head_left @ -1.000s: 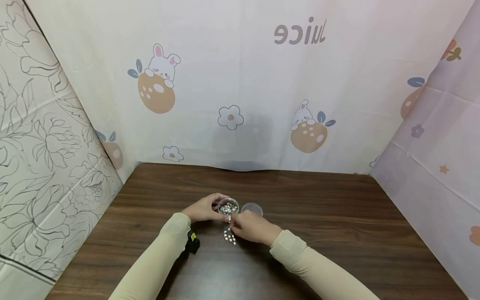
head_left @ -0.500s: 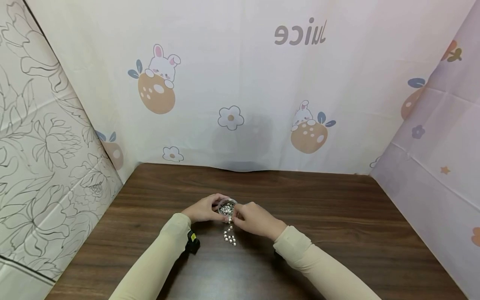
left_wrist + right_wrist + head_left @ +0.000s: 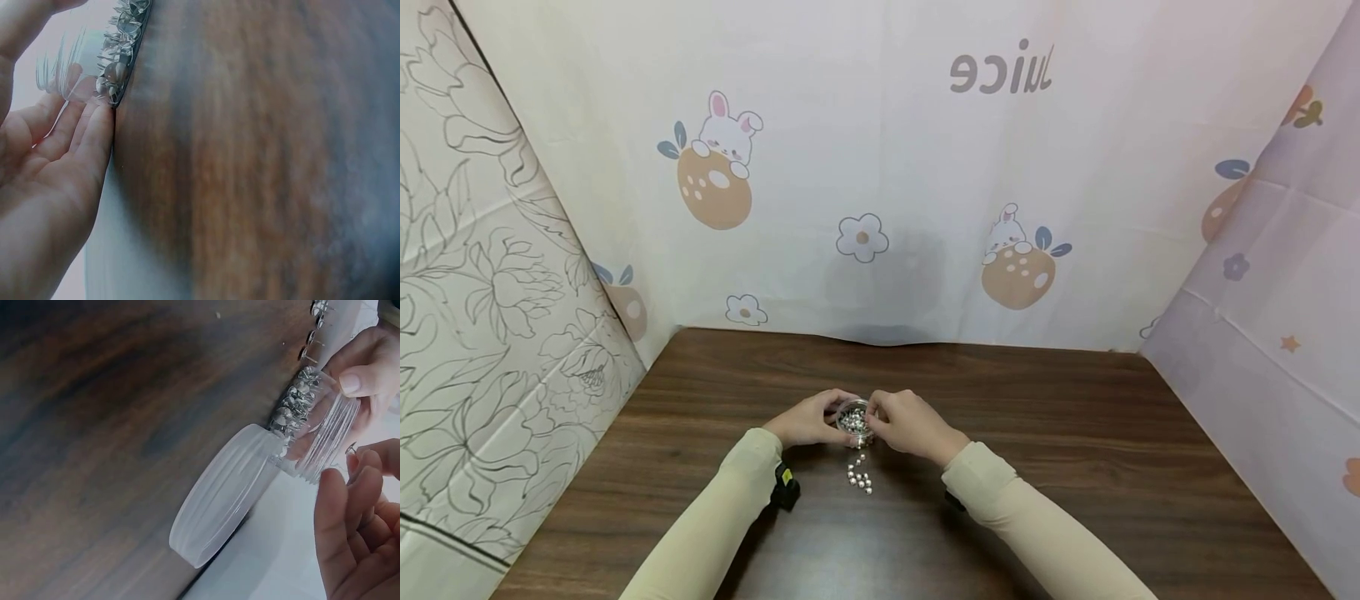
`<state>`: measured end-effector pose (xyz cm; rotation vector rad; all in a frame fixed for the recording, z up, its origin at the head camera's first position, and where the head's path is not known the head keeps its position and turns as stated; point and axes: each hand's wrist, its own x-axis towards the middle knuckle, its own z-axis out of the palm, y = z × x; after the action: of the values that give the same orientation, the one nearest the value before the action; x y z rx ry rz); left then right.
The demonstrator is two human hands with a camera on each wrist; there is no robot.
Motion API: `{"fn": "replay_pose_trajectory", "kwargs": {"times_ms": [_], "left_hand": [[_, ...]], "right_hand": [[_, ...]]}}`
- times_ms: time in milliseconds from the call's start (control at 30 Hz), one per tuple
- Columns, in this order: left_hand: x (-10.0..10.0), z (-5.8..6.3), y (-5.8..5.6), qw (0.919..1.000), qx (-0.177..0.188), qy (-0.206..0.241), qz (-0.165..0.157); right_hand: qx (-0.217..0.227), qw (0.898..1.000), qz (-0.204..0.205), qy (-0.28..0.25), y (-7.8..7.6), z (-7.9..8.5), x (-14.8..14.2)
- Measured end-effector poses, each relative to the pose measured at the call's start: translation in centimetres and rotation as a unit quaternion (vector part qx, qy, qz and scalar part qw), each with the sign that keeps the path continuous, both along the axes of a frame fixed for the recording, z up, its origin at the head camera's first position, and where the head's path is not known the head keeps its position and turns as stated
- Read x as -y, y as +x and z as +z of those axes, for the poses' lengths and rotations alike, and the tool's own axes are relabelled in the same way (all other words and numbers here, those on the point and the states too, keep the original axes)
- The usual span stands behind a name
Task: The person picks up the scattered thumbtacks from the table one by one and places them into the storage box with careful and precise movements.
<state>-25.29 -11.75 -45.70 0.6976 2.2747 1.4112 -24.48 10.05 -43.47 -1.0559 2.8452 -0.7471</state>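
My left hand (image 3: 808,418) holds a clear screw-top jar (image 3: 331,434) on the table from its left side, thumb and fingers round the wall. Silver thumbtacks (image 3: 295,403) fill the bottom of the jar. At the jar's mouth, my right hand (image 3: 913,423) pinches a single thumbtack (image 3: 351,448) between thumb and fingertip, its other fingers curled. More loose thumbtacks (image 3: 859,478) lie scattered on the table just in front of the jar. The clear round lid (image 3: 219,494) rests beside the jar in the right wrist view; in the head view my right hand hides it.
The dark wood table (image 3: 1075,467) extends to both sides. A printed curtain (image 3: 880,167) hangs along its back edge, with further cloth at left and right. A black wrist device (image 3: 786,487) is strapped at the left cuff.
My right hand has moved up from near the loose thumbtacks to the jar's mouth, covering the lid in the head view. The left hand and jar have stayed nearly in place.
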Motion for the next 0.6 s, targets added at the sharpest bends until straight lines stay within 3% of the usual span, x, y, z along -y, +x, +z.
{"fn": "replay_pose_trajectory", "kwargs": {"times_ms": [300, 600], "left_hand": [[0.0, -0.1, -0.1, 1.0, 0.0, 0.002, -0.002], [0.0, -0.1, -0.1, 1.0, 0.0, 0.0, -0.003]], "right_hand": [[-0.027, 1.0, -0.001, 0.003, -0.9, 0.0, 0.5], [-0.027, 0.999, -0.015, 0.025, -1.3, 0.0, 1.0]]}}
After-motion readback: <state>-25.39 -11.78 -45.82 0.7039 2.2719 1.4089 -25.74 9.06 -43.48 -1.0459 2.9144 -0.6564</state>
